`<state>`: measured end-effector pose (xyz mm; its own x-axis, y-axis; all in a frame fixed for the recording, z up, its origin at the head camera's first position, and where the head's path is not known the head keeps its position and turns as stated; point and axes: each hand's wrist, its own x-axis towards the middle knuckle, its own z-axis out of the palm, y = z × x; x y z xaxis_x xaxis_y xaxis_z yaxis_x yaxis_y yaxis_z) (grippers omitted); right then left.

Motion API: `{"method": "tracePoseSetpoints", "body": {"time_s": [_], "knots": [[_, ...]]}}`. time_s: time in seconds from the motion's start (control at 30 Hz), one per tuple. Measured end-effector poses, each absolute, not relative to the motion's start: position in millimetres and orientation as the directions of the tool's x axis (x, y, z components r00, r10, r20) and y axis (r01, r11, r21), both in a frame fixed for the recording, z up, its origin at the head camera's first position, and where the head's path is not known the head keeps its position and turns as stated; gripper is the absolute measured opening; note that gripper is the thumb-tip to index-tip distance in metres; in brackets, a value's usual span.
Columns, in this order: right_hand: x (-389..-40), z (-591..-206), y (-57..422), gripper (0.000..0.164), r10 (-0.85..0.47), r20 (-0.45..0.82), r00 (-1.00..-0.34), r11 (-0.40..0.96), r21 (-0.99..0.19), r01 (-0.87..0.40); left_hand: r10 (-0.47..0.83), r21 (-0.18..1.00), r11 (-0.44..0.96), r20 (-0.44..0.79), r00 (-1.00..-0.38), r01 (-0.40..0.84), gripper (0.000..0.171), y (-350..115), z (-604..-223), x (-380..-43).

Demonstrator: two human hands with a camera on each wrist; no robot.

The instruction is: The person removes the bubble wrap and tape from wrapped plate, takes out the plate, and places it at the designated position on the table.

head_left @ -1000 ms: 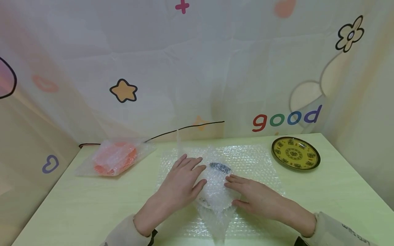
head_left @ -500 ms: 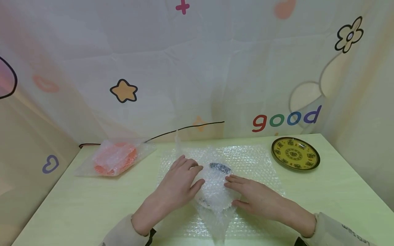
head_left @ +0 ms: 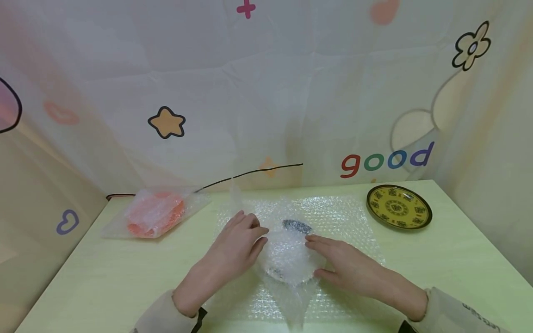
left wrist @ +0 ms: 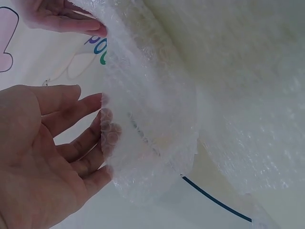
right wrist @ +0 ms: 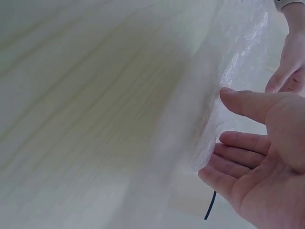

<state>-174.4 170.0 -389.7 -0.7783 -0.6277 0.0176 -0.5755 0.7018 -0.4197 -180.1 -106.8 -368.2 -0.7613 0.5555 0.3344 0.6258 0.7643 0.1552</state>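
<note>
A round white dish with a dark blue patterned patch (head_left: 296,226) shows through folded bubble wrap (head_left: 287,254) at the middle of the table. Beside its left edge, my left hand (head_left: 237,244) touches the wrap with relaxed fingertips. In the left wrist view, the fingertips of that hand (left wrist: 52,148) meet the wrap's edge while the thumb stays apart. My right hand (head_left: 347,268) rests its extended fingers and thumb along the dish's right side. From the right wrist, that hand (right wrist: 267,157) has thumb and fingertips against the wrapped edge, holding nothing curled within.
More bubble wrap (head_left: 345,215) lies spread flat beneath the dish. A yellow plate (head_left: 399,207) with a dark rim stands at the back right. At the back left lies a pink item (head_left: 156,214) in clear wrap. A printed curtain (head_left: 266,92) hangs behind the table (head_left: 458,259).
My left hand has drawn back to the left, off the top of the wrapped dish to its edge. The upright flap of wrap behind it has leaned left. My right hand has barely moved.
</note>
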Motion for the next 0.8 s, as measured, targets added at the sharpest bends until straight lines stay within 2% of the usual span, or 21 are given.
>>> {"method": "tracePoseSetpoints", "body": {"time_s": [0.5,0.67,0.8], "knots": [[-173.4,-391.8,169.2,0.057,-0.602,0.036,-0.798,0.715,-0.420,-0.559,0.530,0.146,0.771,0.392,-0.752,0.619,0.007,-114.4,-370.0,-180.8],[-173.6,-391.9,170.1,0.052,-0.617,0.069,-0.784,0.700,-0.407,-0.587,0.496,0.173,0.786,0.396,-0.773,0.594,0.006,-116.0,-370.8,-181.2],[-173.5,-390.6,170.4,0.050,-0.618,0.044,-0.785,0.705,-0.410,-0.579,0.479,0.200,0.791,0.385,-0.789,0.578,0.007,-117.0,-370.3,-181.9]]}}
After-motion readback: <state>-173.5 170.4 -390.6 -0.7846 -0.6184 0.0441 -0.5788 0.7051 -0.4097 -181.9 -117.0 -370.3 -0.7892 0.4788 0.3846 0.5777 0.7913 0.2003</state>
